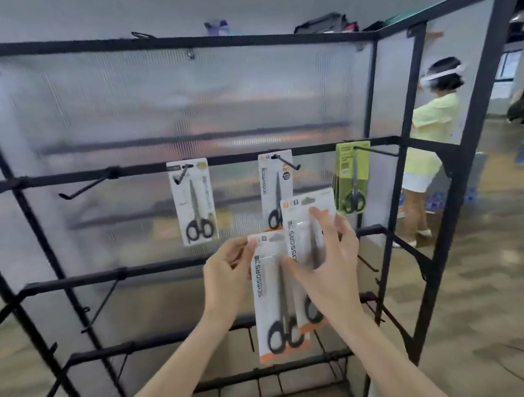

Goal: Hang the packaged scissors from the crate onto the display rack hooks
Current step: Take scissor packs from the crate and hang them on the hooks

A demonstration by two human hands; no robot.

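Black rack (388, 188) against frosted panels, three packs already hung — left hand (226, 276) pinches one upright pack (273, 294) by its top corner, right hand (328, 255) curls round another (306, 226), raised just below the middle hook (289, 163) — right is nearer.
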